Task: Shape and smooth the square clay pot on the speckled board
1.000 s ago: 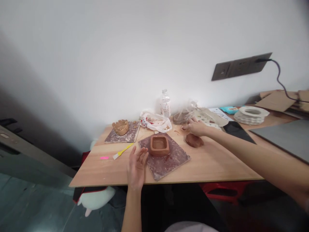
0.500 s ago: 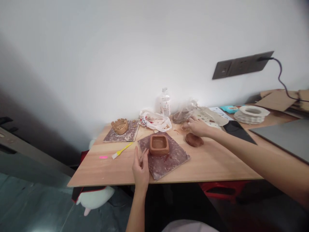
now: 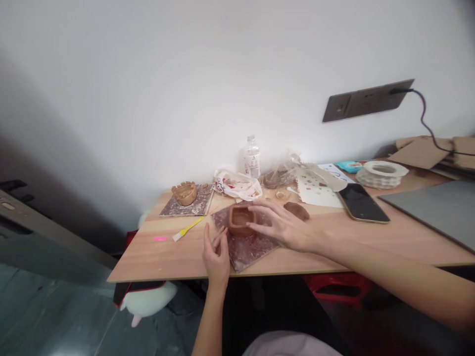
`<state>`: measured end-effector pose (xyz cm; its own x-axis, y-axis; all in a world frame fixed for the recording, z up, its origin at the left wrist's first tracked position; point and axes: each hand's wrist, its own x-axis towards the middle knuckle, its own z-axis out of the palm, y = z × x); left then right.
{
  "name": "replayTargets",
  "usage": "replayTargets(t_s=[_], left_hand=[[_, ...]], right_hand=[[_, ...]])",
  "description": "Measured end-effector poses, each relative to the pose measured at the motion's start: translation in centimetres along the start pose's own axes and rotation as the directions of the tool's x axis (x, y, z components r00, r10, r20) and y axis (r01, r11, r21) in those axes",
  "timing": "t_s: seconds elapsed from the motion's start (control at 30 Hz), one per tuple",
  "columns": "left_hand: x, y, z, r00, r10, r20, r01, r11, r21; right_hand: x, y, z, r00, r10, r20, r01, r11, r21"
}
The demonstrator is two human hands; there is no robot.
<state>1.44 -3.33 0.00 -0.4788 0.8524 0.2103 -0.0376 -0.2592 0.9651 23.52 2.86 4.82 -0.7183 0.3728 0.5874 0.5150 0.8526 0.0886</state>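
A square brown clay bowl sits on a dark mottled tile near the table's front edge. My right hand hovers over the tile with fingers spread, its fingertips at the bowl's right side. My left hand rests at the tile's left edge, fingers loosely curled and pinching a thin strip of clay. A lump of brown clay lies on the wooden table to the right of the tile.
A second tile with a crown-shaped clay piece sits at the back left. A yellow brush, a pink scrap, a plastic bag, a water bottle, a spotted notebook, a phone, a white ring and a grey board surround the work.
My right hand has come back from the far side of the table by the bag to the clay bowl. My left hand curled from flat into a pinch.
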Motion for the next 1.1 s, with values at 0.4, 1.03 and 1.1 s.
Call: replayTargets(t_s=[0.4, 1.03, 1.1], left_hand=[[0.4, -0.3, -0.3, 0.994, 0.073, 0.076, -0.084, 0.986, 0.142], [0.6, -0.2, -0.2, 0.999, 0.033, -0.043, -0.031, 0.998, 0.062], [0.5, -0.2, -0.2, 0.998, 0.033, -0.049, -0.03, 0.998, 0.059]], right_hand=[[3.1, -1.0, 1.3, 0.939, -0.322, 0.118, 0.338, 0.929, -0.154], [4.3, 0.7, 0.7, 0.874, -0.47, 0.126, 0.486, 0.854, -0.184], [4.8, 0.7, 0.9, 0.876, -0.461, 0.14, 0.481, 0.853, -0.201]])
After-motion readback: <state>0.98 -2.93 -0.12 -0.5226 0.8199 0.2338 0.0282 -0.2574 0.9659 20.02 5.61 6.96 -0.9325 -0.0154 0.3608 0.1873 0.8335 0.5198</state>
